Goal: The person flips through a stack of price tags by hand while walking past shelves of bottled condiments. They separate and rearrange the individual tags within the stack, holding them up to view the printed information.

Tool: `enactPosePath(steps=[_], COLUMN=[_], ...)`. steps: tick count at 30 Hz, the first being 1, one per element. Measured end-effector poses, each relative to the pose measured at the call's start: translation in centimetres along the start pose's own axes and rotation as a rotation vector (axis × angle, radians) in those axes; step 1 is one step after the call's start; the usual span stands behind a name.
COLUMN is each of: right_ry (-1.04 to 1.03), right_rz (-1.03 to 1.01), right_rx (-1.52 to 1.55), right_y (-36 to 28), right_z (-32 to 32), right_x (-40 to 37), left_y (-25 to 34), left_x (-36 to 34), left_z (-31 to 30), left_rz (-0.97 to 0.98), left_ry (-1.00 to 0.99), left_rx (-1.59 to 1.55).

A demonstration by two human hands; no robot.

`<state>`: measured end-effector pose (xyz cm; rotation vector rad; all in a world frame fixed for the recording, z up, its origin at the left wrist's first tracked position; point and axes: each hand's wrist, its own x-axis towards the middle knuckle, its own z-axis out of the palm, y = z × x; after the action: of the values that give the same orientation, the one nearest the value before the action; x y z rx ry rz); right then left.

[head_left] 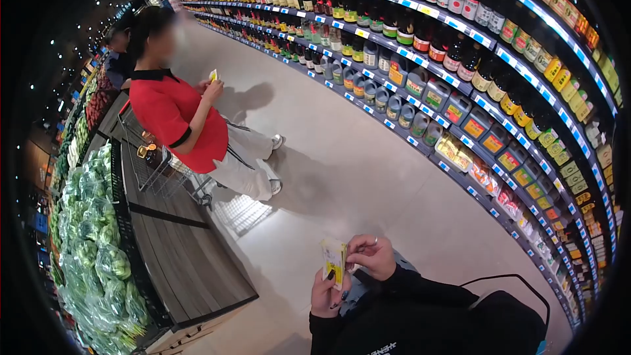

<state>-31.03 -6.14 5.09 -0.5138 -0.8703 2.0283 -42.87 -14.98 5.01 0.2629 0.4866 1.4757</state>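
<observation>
A stack of yellow-and-white printed cards (333, 258), which look like shelf price labels, stands upright in front of my body. My left hand (325, 297) is closed around the lower part of the stack, thumb across its face. At the stack's right edge is my right hand (372, 258), its thumb and fingers pinched together and a ring on one finger. Whether a single card sits in that pinch is too small to tell. The print on the cards is unreadable.
Shelves (420, 49) of bottled sauces curve along the right. At left, a person in a red shirt (167, 108) holds a similar card beside a shopping cart (154, 171). Bagged green vegetables (98, 243) fill a wooden-sided stand (190, 256). Pale floor (328, 151) runs between.
</observation>
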Motion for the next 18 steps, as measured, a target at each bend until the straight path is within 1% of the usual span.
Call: enactPosePath(steps=[2, 3, 10, 13, 15, 16, 18], right_ry=[0.013, 0.023, 0.041, 0.005, 0.044, 0.042, -0.05], right_rz=[-0.01, -0.02, -0.068, -0.084, -0.021, -0.018, 0.021], right_rx=[-0.016, -0.032, -0.033, -0.029, -0.06, -0.064, -0.233], right_y=[-0.3, -0.5, -0.9, -1.6, -2.4, -2.4, -2.2], right_z=[0.1, 0.1, -1.2, -2.3, -2.8, -3.7, -5.4], right_x=[2.0, 3.1, 12.1, 16.8, 19.8, 21.4, 24.5], left_y=[1.5, 2.1, 6.9, 8.8, 10.7, 11.6, 13.8], left_x=[2.0, 3.1, 11.7, 16.1, 19.0, 20.4, 23.3], left_z=[-0.4, -0.9, -2.3, -2.3, -1.8, -2.0, -2.7], left_rz=[-0.075, -0.081, -0.146, -0.118, -0.109, -0.105, -0.214], left_ry=[0.021, -0.011, -0.057, -0.035, 0.073, 0.073, 0.009], left_rx=[-0.015, -0.03, -0.019, 0.047, 0.203, 0.199, 0.275])
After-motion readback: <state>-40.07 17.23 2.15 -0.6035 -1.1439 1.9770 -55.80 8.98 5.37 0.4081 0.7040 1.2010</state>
